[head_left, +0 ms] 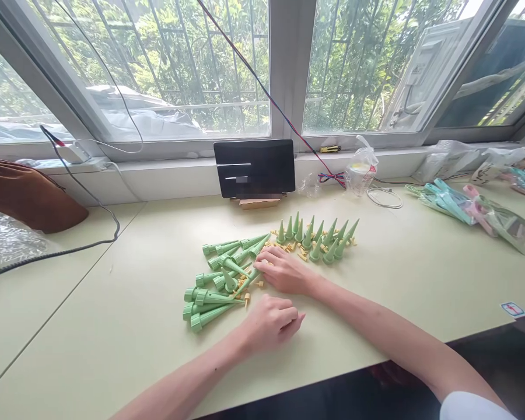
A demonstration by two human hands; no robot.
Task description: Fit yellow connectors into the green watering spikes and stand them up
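My left hand (273, 322) is curled closed just above the near part of the table, its palm turned away, so whatever it may hold is hidden. Farther out, my right hand (284, 269) reaches over the right edge of a pile of green watering spikes (214, 297). Its fingers are bent together among small yellow plastic fittings (247, 298), and I cannot make out what is between them. Most piled spikes lie on their sides, ribbed caps to the left. Beyond my right hand, several green spikes (308, 233) stand points up, with more yellow fittings around their bases.
A black tablet (256, 169) leans by the window behind the spikes. Right of it are a bagged cup (361, 172), a coiled white cable (385, 198) and bagged pastel straps (452, 201). A brown bag (26, 195) and a black cord (109, 239) lie left.
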